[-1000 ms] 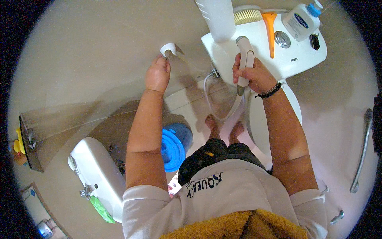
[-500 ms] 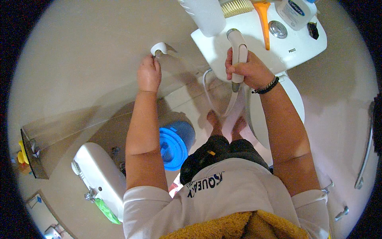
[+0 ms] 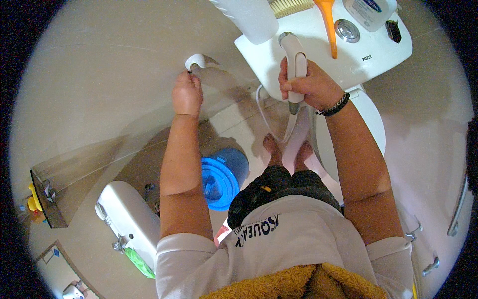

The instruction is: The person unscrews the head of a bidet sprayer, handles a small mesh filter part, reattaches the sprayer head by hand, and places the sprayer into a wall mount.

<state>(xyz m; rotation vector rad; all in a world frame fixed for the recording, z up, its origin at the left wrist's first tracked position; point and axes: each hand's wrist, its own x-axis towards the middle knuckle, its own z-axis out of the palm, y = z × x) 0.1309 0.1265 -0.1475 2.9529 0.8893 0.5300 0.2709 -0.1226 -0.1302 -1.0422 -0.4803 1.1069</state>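
My right hand [image 3: 318, 85] is wrapped round a white handheld bidet sprayer [image 3: 298, 67]. The sprayer stands with its head up, over the front edge of the white toilet tank [image 3: 358, 67]. From its grey lower end a pale hose [image 3: 261, 107] loops down and back up by the wall. Reaching out to the wall, my left hand [image 3: 187, 97] has its fingers closed just below a white wall holder [image 3: 195, 61]. Whatever is between those fingertips is too small to make out.
On the tank stand a white bottle [image 3: 249, 20], a brush [image 3: 291, 7], an orange-handled tool [image 3: 327, 30] and a pump bottle [image 3: 368, 14]. The toilet lid [image 3: 368, 119] is below my right arm. A blue bucket [image 3: 219, 184] and a white sink [image 3: 129, 214] lie left.
The view has shifted slightly. Both hands keep nearly the same places, the right still round the sprayer and the left still at the wall holder.
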